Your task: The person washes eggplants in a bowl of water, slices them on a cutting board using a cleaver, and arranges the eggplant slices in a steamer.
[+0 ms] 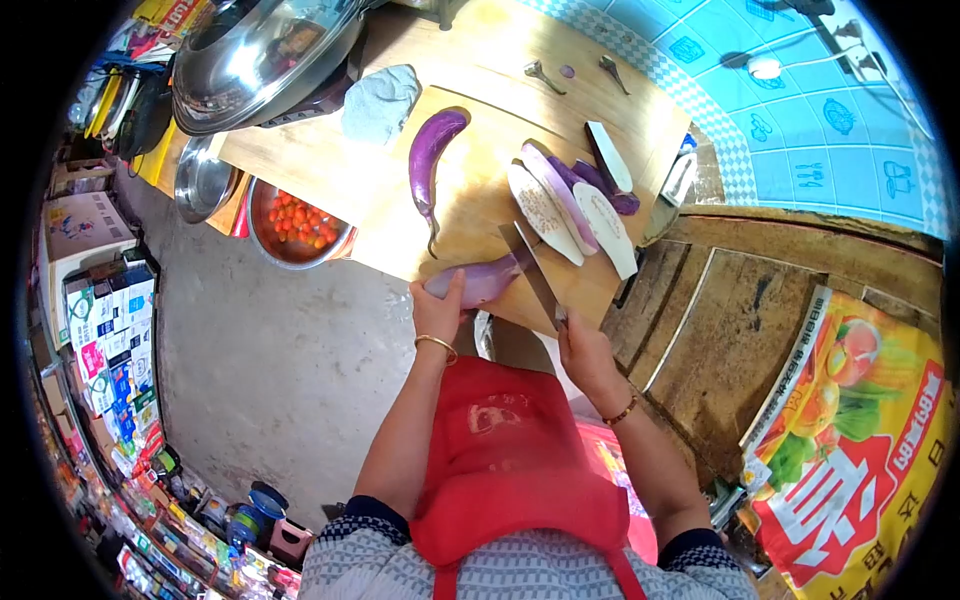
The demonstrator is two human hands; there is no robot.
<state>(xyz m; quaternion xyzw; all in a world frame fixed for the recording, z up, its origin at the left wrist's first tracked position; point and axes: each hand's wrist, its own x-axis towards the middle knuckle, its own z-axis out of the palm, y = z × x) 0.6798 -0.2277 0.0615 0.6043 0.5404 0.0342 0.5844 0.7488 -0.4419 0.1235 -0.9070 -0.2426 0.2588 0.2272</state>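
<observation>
While L hand clamps eggplant, thumb vs. fingers, at near edge of board, R hand curls fingers round knife; eggplant's prob. light, firm, slick, best held by blunt end.

Both hands curled, forearms outstretched

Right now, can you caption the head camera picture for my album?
Left hand holds a purple eggplant; right hand grips a knife.
</observation>
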